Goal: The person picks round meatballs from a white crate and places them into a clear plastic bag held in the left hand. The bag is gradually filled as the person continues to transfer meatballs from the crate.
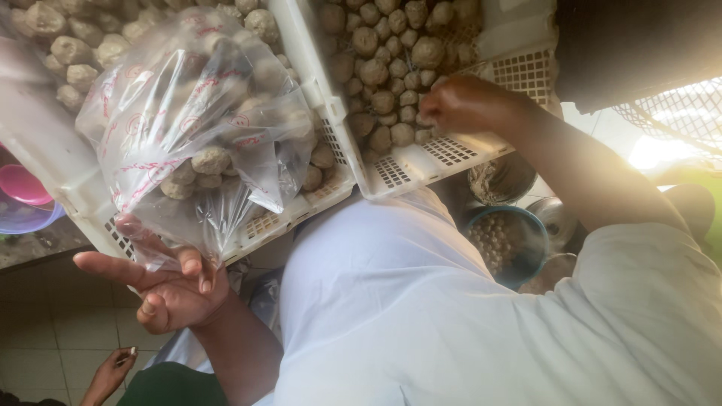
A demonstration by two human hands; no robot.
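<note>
Pinched between the fingers of the left hand [169,289] is the lower edge of a clear plastic bag [195,128] printed with red marks; the palm is turned up, the index finger stretched out to the side, the other fingers curled around the gathered film. Several pale grey-brown balls [201,169] are seen inside the bag, collected near its bottom. The bag is held over a white perforated crate [301,207], which is filled with more of the same balls [83,45]. A second white crate [444,154] is set just beside the first, on its right, and is likewise loaded with balls [383,68]. The right hand [462,105] is lowered into this second crate, knuckles up, fingers bent down among the balls at the crate's near wall; whether a ball is held cannot be told, as the fingertips are hidden. A white garment [421,301] covers the person's body in the foreground. Below the crates, a blue-rimmed bowl [508,244] of small balls is visible. At the far left, a pink bowl [22,184] is noted. Another person's hand [111,372] appears at the lower left corner.
</note>
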